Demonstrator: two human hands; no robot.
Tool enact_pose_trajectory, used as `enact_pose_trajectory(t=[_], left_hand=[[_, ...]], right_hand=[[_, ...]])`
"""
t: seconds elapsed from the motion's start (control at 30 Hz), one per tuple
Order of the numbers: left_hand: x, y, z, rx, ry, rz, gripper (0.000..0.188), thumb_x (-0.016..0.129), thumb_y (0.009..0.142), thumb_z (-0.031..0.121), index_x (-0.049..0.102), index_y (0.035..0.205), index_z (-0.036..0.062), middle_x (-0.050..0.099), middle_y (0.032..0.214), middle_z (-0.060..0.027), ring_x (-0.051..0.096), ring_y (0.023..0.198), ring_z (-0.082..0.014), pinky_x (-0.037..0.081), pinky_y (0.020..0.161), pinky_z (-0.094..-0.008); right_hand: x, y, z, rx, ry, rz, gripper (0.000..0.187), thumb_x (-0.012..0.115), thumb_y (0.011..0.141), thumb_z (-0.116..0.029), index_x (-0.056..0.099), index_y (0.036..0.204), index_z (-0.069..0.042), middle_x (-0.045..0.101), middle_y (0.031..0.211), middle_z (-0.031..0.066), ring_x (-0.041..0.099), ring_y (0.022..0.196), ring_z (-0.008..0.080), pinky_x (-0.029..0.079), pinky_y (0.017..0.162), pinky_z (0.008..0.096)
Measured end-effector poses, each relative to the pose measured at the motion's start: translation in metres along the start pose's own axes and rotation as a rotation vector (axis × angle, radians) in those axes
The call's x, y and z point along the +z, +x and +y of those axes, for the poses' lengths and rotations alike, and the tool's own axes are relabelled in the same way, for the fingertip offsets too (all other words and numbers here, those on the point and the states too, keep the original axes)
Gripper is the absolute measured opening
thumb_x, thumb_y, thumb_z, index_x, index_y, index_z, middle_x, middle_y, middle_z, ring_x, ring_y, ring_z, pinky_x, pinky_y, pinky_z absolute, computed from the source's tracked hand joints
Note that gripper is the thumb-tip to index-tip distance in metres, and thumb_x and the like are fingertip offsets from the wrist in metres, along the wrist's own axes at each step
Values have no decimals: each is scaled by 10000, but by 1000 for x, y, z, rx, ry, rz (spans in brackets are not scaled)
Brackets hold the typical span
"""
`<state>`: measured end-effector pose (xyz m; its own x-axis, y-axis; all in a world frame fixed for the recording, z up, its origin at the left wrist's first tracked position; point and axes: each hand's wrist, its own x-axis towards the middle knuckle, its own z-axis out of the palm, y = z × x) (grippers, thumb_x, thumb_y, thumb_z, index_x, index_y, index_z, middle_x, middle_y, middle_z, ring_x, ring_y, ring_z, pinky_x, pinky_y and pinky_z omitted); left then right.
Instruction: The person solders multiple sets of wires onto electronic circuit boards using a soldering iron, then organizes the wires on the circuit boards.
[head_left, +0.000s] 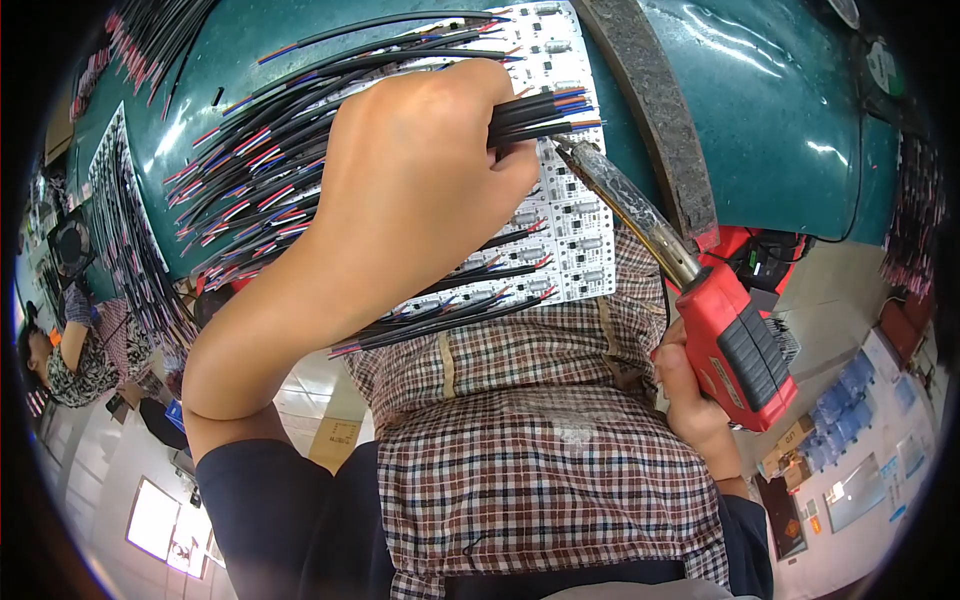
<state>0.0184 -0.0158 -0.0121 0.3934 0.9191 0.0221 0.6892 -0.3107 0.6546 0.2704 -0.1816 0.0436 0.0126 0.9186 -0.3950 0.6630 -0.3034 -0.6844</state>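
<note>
My left hand (410,160) is closed round a bundle of black cables (535,115), whose stripped blue, red and brown ends stick out to the right over a white circuit board panel (585,255). At the lower right, my right hand (690,400) grips a red and black soldering gun (735,350). Its long metal barrel points up and left, with the tip just below the cable ends; whether it touches the board I cannot tell. Several more black cables (250,185) lie across the panel, reaching left beneath my left wrist, some with ends at the pads.
A dark curved bar (655,110) lies on the green table (770,140), right of the panel. More cables (165,40) lie at the far left, beside another panel with wires (125,200). A person (75,340) is at the left edge. My checked apron (550,430) meets the panel's near edge.
</note>
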Motion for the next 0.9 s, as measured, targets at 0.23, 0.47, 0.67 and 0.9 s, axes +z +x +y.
enact_pose_trajectory(t=[0.23,0.47,0.67,0.9], left_hand=[[2,0,-1,15,-11,5,192,786,772,132,631,794,22,611,607,-74,610,519,-195,478,534,-317],[4,-1,0,32,11,3,193,781,735,101,610,774,21,609,620,-105,610,544,-253,469,537,-343],[5,0,-1,31,13,5,189,774,721,94,607,769,19,608,623,-109,605,548,-268,467,536,-357],[6,0,-2,34,32,7,181,770,722,89,611,770,17,609,627,-114,610,552,-268,473,541,-357]], right_hand=[[6,3,-2,-11,73,58,258,777,791,-64,715,1037,-15,711,906,132,707,784,300,559,694,371],[-5,-4,5,17,-18,-5,267,786,784,-81,722,1038,-29,719,930,122,709,791,296,563,705,369],[1,-5,4,26,-29,22,269,781,787,-72,720,1044,-22,722,943,129,715,802,297,567,708,365],[10,6,2,16,114,34,262,770,802,-73,708,1048,-7,716,958,148,717,819,310,571,728,365]])
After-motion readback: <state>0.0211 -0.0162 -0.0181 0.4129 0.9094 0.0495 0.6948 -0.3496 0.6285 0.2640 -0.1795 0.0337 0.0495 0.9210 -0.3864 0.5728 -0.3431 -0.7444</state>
